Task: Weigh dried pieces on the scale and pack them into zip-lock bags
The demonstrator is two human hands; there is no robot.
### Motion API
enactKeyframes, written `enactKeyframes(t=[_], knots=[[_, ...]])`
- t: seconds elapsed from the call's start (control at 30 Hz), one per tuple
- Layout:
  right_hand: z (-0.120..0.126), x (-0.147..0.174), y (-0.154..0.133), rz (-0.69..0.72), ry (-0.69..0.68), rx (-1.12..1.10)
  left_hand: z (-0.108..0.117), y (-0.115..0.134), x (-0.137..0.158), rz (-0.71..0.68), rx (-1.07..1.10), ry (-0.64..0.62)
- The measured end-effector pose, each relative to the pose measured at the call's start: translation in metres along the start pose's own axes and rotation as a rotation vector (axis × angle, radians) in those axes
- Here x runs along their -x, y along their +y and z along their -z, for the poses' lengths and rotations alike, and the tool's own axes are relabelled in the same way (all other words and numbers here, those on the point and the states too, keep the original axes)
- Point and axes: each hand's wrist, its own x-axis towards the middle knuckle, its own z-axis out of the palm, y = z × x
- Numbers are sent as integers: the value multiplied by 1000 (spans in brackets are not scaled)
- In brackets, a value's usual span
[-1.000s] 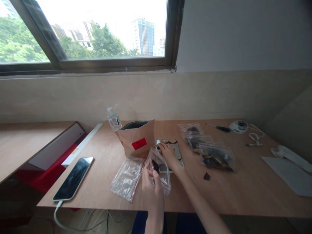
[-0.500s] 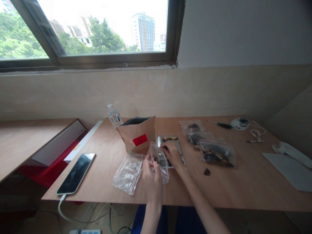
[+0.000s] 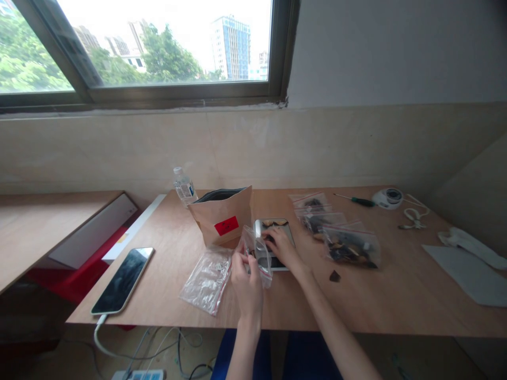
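My left hand (image 3: 246, 277) is closed on a clear zip bag (image 3: 264, 270) with a red strip, held over the near left part of a grey metal tray (image 3: 282, 224). My right hand (image 3: 280, 246) reaches across that tray, fingers bent down at its middle; whether they pinch anything is hidden. Dark and tan pieces (image 3: 275, 223) lie along the far end of the tray. Left of my left hand, another clear zip bag (image 3: 206, 279) lies flat on the table. Behind it stands a brown paper pouch (image 3: 202, 220) with a red label, its top open.
Several zip bags of dark pieces (image 3: 350, 248) lie right of the tray, near a small dark flake (image 3: 335, 276). Farther right are a screwdriver (image 3: 362, 201), a white dome camera (image 3: 388, 198) and paper (image 3: 467, 274). A plugged-in phone (image 3: 123, 281) and a bottle (image 3: 184, 186) are on the left.
My right hand has shifted slightly over the tray, away from the held bag's mouth. The bag in my left hand has moved up a little. The view has shifted slightly.
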Motion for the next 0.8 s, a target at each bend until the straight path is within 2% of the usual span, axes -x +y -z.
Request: enactKeyframes(t=[0.13,0.23,0.33,0.4,0.47,0.6,0.7,0.8], knots=[[-2,3,7,-45,39,-62,-1,-2,2,-14,26,-13],[0,5,6,-140,121,-160,-1,-2,4,-10,23,-27],[13,8,-12,-261,254,-350,-1,-2,4,-12,13,-29],[26,9,-34,-286,312,-482,-1,-2,3,-12,4,-33],[37,9,-58,-286,289,-520,-2,-2,3,-12,-7,-38],[39,11,-91,-293,186,-316,-1,-2,6,-2,-25,-26],[33,15,-101,-236,134,-226,0,-2,7,31,-13,-17],[35,18,-100,-191,60,-258,1,-5,8,61,1,-21]])
